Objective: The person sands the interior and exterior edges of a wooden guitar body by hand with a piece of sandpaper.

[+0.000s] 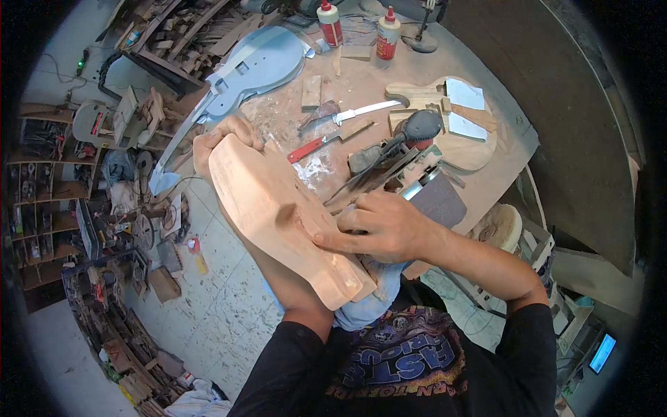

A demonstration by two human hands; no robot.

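Observation:
A thick, pale wooden guitar body (260,208) with rounded edges is tilted up in front of me, its side facing me. My left hand (231,139) is wrapped round its far end, knuckles showing over the top. On the right, one stretched digit of my right hand (383,226) presses the wood beside a carved hollow. The other fingers of that hand are curled at the body's right edge, their tips partly hidden. Light blue cloth (382,285) shows under the near end of the wood, against my lap.
The workbench (267,115) bears a light blue guitar (253,66), two glue bottles (330,26), a knife (368,110), a red-handled blade (313,148), a power sander (410,149) and another guitar body (472,149). Cluttered shelves (52,184) line the left.

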